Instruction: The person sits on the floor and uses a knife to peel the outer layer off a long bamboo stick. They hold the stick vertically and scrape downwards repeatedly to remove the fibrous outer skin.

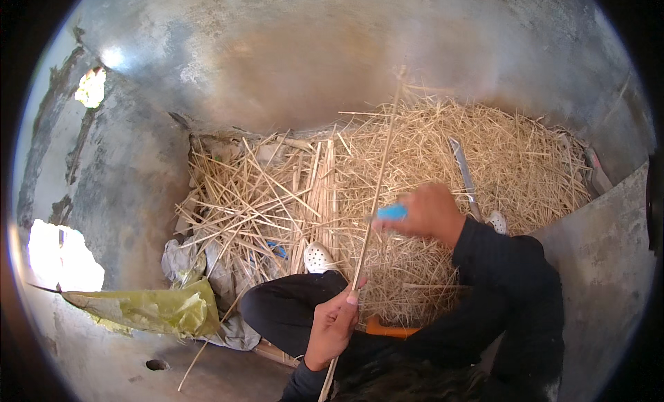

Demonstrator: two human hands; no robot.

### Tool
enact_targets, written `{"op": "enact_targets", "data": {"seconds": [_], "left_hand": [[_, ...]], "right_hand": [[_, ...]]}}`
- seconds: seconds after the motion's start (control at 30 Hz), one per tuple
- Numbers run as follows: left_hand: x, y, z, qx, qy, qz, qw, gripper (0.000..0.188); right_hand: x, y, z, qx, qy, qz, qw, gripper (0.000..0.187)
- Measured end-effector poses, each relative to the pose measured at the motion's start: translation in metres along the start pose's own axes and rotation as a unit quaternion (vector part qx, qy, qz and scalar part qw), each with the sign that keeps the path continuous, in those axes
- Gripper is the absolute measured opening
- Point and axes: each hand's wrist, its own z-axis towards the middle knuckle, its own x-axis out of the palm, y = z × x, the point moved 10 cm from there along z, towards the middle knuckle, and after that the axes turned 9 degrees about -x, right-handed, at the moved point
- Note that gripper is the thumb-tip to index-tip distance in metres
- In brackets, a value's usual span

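My left hand (333, 326) is closed around the lower part of a long, thin, pale bamboo strip (384, 147). The strip slants up and away from me, its far end in front of the wall. Higher up along it, my right hand (430, 214) is closed on a small tool with a blue handle (392, 212). This tool meets the strip at its near tip; its blade, if any, is blurred. Beyond the right hand, a long-bladed knife (463, 172) lies on a heap of curly shavings (519, 149).
Loose strips (256, 194) lie crisscrossed at left, beside a bundle of straighter ones (319, 184). White perforated clogs (319, 257) are on my feet. Something orange (387, 327) shows between my legs. A yellowish plastic sheet (159, 311) hangs at left. Concrete walls (277, 63) surround me, with bright holes at left.
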Motion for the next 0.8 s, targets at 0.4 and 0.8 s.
{"op": "enact_targets", "data": {"seconds": [0.4, 0.8], "left_hand": [[-0.006, -0.02, -0.009, 0.054, -0.088, 0.15, 0.983, 0.04], [-0.008, -0.022, -0.014, 0.054, -0.113, 0.189, 0.974, 0.039]], "right_hand": [[0.006, -0.031, 0.013, 0.057, 0.011, 0.077, 0.995, 0.083], [0.027, 0.006, 0.003, 0.002, 0.043, 0.093, 0.995, 0.09]]}}
